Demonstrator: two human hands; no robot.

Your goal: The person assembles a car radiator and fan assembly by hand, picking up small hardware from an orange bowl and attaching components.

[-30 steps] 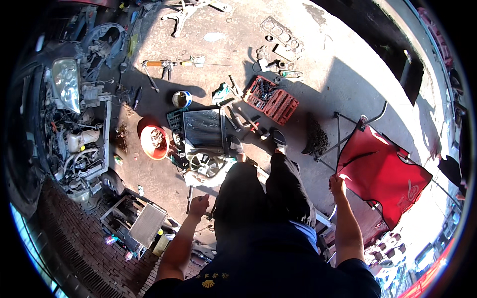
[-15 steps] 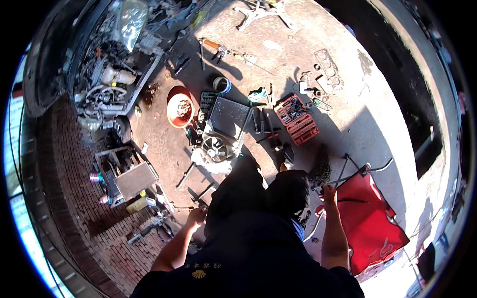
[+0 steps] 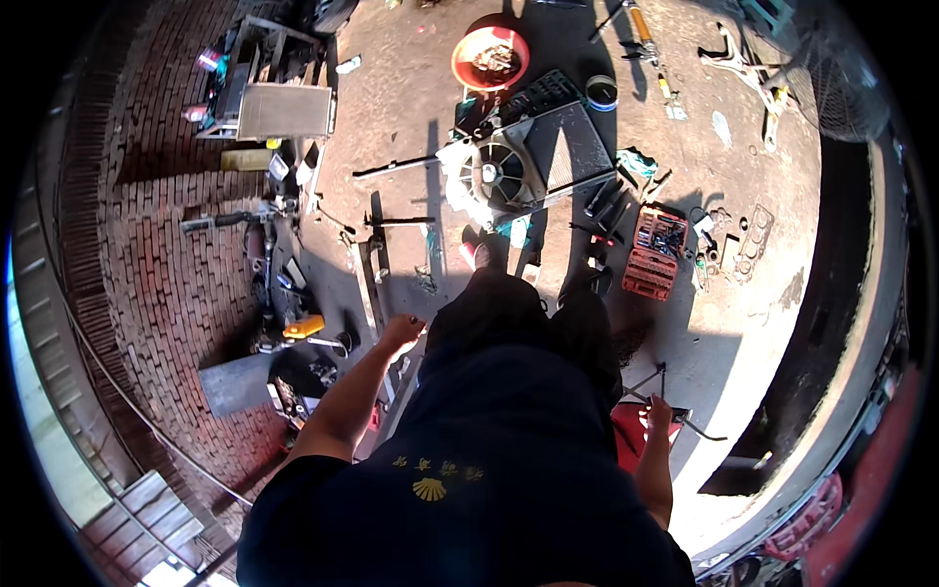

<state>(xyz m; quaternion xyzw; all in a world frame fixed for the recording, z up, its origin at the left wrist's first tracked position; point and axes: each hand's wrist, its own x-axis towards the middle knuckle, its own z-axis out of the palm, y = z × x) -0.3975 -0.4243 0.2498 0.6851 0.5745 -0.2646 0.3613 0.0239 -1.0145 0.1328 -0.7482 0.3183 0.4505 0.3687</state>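
Observation:
My left hand (image 3: pixel 401 335) hangs beside my left thigh with its fingers curled in. Whatever it may hold is too small to make out. On the other side, my right hand (image 3: pixel 657 419) is closed too, near the thin bars of a dark metal stand (image 3: pixel 663 377) by a red cloth or cover (image 3: pixel 629 436). Its contents, if any, are hidden. Ahead of my feet lies a radiator (image 3: pixel 562 147) with a round fan (image 3: pixel 494 174) in a pale shroud. An open red socket-set case (image 3: pixel 652 264) rests to its right.
A brick-paved strip with a workbench (image 3: pixel 284 111) runs along the left. An orange basin (image 3: pixel 469 61) and a dark pail (image 3: pixel 602 93) stand beyond the radiator. Loose hand tools (image 3: pixel 608 210) lie beside the case. A long dark pit (image 3: pixel 797 391) borders the right.
My view has turned to the left, so the radiator, basin and tool case now sit farther right and higher. The car front has left the picture. Both hands stay low at my sides.

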